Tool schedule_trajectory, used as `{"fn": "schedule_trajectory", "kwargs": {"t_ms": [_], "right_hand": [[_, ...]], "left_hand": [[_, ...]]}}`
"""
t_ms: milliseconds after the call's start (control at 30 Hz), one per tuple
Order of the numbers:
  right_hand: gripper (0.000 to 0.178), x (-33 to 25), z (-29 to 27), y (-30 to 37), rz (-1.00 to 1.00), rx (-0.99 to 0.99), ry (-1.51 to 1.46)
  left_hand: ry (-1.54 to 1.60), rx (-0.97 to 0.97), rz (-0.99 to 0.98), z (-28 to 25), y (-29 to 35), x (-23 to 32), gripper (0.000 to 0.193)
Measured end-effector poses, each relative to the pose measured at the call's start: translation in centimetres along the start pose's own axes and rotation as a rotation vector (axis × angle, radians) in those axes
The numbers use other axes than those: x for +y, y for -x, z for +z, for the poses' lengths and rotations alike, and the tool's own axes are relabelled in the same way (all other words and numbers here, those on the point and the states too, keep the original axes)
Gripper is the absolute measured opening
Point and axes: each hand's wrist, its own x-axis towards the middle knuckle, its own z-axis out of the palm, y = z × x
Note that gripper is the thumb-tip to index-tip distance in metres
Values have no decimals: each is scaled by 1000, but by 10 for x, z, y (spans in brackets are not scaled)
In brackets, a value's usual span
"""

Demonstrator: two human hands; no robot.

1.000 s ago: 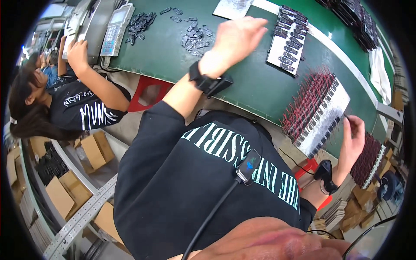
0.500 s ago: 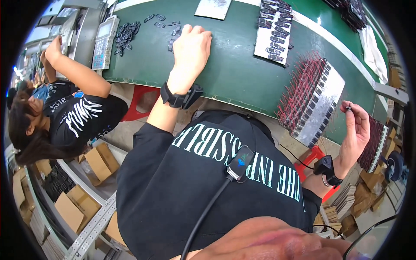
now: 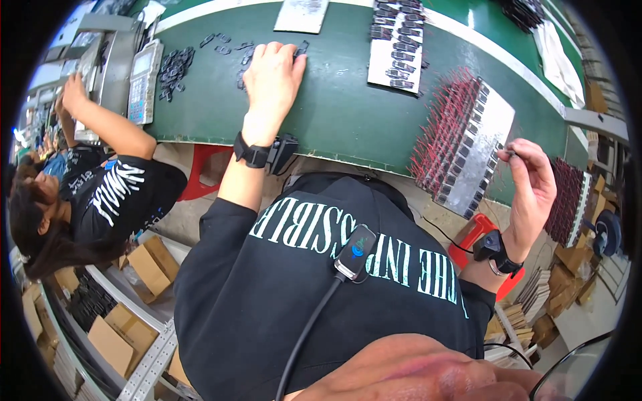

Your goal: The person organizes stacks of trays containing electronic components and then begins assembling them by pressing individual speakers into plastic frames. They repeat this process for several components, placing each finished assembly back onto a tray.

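Observation:
My left hand (image 3: 274, 79) is over the green table, fingers bent. A small black plastic part (image 3: 301, 48) shows between its thumb and forefinger. Similar loose parts (image 3: 245, 55) lie just left of this hand. At the right, my right hand (image 3: 535, 177) pinches a small dark piece (image 3: 513, 155) between thumb and fingertips; its exact shape is too small to tell. Beside it is a metallic-grey board (image 3: 483, 144) with rows of black parts and many thin red wires (image 3: 441, 127) standing along its left side.
Black parts are piled (image 3: 175, 70) near a grey keypad device (image 3: 142, 83). A white board with black parts (image 3: 394, 63) and another pale board (image 3: 301, 15) lie farther back. A co-worker (image 3: 107, 184) sits left. Another wired board (image 3: 568, 204) stands beyond my right hand.
The whole view has shifted, with table things now farther left. A black part has come into sight at my left thumb and forefinger. My right hand keeps its pinch near the wired board.

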Motion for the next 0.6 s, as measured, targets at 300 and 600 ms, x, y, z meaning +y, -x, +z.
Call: {"fn": "schedule_trajectory", "kwargs": {"t_ms": [300,600], "right_hand": [[14,5,43,-31,83,-51,-68],[15,25,43,-39,59,-17,88]], "left_hand": [[1052,-314,-34,-29,-21,124,24],[1625,-690,-214,-26,-23,159,26]]}}
